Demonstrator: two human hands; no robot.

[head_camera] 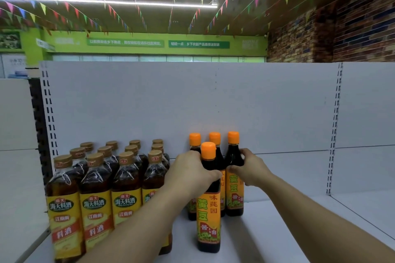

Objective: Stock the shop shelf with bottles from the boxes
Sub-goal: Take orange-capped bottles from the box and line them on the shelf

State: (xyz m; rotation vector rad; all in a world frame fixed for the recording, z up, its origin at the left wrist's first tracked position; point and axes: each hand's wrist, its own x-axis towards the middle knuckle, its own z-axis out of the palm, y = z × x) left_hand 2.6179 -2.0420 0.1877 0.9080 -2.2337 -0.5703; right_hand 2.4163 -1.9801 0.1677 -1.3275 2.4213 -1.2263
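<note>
both arms reach forward over the white shelf (277,220), coming in from 5 and 7 o'clock and meeting near the middle. the left hand (190,174) is palm down, wrist a little bent, with its fingers closed around the shoulder of the front soy sauce bottle (209,200), just under the orange cap. this bottle stands upright on the shelf, nearest to the person. the right hand (249,168) is turned on its side, thumb low and fingers wrapped over the far side of the right soy sauce bottle (234,179), at about 1 o'clock from the front one. this bottle also stands upright. two more orange-capped bottles (195,141) stand behind, near the back panel (149,102), all four close together. at 9 o'clock from the hands stand rows of cooking wine bottles (96,188) with gold caps and yellow labels, and the left forearm crosses in front of the nearest ones.
</note>
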